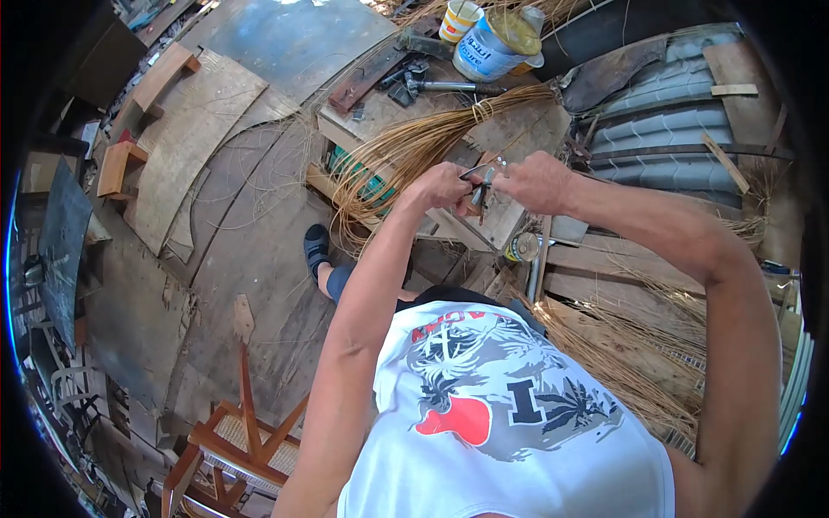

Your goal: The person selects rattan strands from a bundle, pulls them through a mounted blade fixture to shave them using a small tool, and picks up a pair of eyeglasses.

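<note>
Over the wooden workbench (503, 226), my left hand (440, 186) and my right hand (537, 182) are close together with fingers closed. A thin dark piece shows at the left fingertips and a small pale, shiny piece at the right ones; I cannot make out what either is. Beneath the hands lie small wooden and metal bits, partly hidden. Just behind the left hand, a tied bundle of tan cane strands (432, 129) spreads across the bench, its loose ends hanging over the left edge.
A hammer (453, 86), a white bucket (481, 57) and a yellow-and-white cup (460, 21) are at the bench's back. A small can (522, 248) stands near its front corner. More cane strands (617, 367) lie at right. A wooden chair frame (246, 440) is at lower left.
</note>
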{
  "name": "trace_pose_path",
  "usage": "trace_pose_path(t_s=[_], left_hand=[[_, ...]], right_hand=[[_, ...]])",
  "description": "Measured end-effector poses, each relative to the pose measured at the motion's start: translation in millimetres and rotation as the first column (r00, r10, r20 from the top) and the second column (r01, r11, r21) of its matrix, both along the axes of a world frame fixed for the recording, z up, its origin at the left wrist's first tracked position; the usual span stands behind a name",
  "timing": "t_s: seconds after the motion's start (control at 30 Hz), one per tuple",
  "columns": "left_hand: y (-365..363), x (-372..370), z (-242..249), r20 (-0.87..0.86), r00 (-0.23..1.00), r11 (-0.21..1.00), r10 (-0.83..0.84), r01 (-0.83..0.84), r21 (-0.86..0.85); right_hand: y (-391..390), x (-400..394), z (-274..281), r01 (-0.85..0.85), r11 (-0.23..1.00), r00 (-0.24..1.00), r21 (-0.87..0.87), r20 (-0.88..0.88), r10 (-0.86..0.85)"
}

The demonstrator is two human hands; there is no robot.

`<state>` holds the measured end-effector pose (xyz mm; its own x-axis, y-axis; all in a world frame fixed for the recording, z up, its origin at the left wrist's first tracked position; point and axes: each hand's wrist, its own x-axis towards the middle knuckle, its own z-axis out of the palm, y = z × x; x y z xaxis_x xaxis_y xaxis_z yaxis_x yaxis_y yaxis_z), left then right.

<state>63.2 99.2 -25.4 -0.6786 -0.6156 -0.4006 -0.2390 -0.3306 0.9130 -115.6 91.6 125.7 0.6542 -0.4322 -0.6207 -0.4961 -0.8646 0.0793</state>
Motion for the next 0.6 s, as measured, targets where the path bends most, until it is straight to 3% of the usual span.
trace_pose_path(t_s=[0.07,0.1,0.13,0.17,0.2,0.23,0.27,0.33,0.47,0.53,0.6], left_hand=[[-0.1,1.8,-0.4,0.021,1.0,1.0,0.023,-0.023,0.014],[0.8,1.0,-1.3,0.006,0.999,0.999,0.033,-0.033,0.028],[1.8,-0.9,-2.1,-0.011,0.999,0.998,0.044,-0.044,0.043],[2.3,-2.0,-3.0,-0.01,0.999,0.998,0.045,-0.044,0.041],[1.5,-2.0,-3.9,0.014,0.999,0.999,0.033,-0.033,-0.019],[1.5,-1.5,-2.9,0.036,0.999,0.997,0.021,-0.019,-0.076],[2.1,-1.6,-2.0,0.037,0.999,0.997,0.02,-0.018,-0.075],[2.3,-0.8,0.7,0.058,0.998,0.996,0.02,-0.015,-0.084],[4.7,-0.9,-1.1,0.044,0.998,0.999,0.037,-0.035,-0.039],[2.6,-1.9,-2.9,0.019,0.999,0.999,0.036,-0.036,-0.008],[2.8,-1.0,-2.6,0.024,0.999,0.999,0.04,-0.039,-0.034]], right_hand=[[2.3,-8.5,-10.5,0.035,0.999,0.999,0.004,0.022,-0.035],[8.0,-19.0,-18.0,0.239,0.969,0.947,0.063,0.206,-0.247],[12.8,-17.6,-15.0,0.416,0.896,0.819,0.157,0.363,-0.444],[15.1,-14.6,-13.0,0.415,0.896,0.819,0.156,0.365,-0.443],[15.9,-10.5,-11.7,0.718,0.612,0.593,0.333,0.167,-0.787],[16.5,-4.5,-7.8,0.892,0.2,0.257,0.405,-0.091,-0.962],[16.0,-2.7,-6.0,0.892,0.199,0.256,0.406,-0.092,-0.962],[11.7,0.3,-4.7,0.864,-0.013,0.07,0.502,-0.147,-0.987],[-14.0,-4.6,-19.1,0.864,0.024,0.137,0.502,-0.189,-0.972],[-25.8,-0.5,-22.3,0.876,0.122,0.254,0.467,-0.231,-0.939],[-31.5,4.6,-22.6,0.867,0.159,0.29,0.473,-0.217,-0.932]])
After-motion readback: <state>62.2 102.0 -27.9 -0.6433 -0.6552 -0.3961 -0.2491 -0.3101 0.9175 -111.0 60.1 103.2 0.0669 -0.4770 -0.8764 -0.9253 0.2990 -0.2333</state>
